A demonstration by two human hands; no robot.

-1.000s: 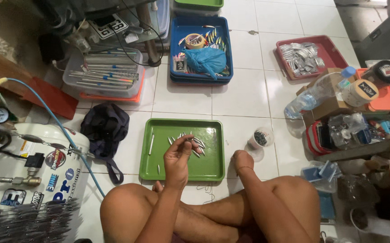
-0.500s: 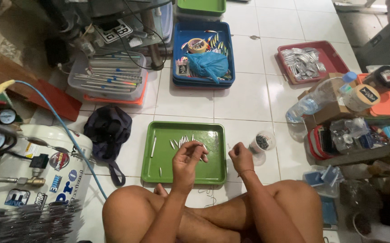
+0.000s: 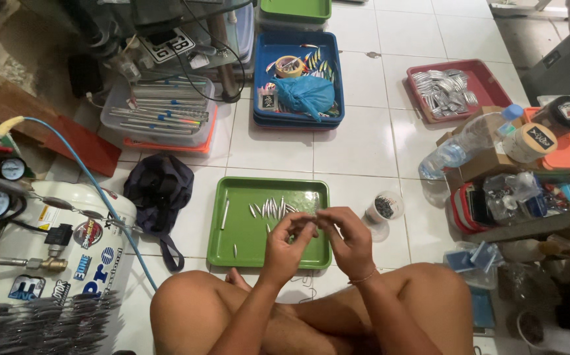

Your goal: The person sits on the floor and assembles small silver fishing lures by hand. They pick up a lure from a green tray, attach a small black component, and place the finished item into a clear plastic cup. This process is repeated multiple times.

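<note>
A green tray lies on the white tiled floor in front of my crossed legs. It holds a row of small silver spindle-shaped metal pieces and a thin white stick. My left hand and my right hand meet over the tray's right side. Their fingertips pinch one small silver piece between them. A small clear cup with dark bits stands just right of the tray.
A white air compressor with gauges and a blue hose sits at left, a dark bag beside it. Behind are a blue tray, a red tray, and a clear bin of rods. Bottles and boxes crowd the right.
My right hand rose from the floor beside the tray and joined my left hand over the tray. Both hands now pinch a small piece together.
</note>
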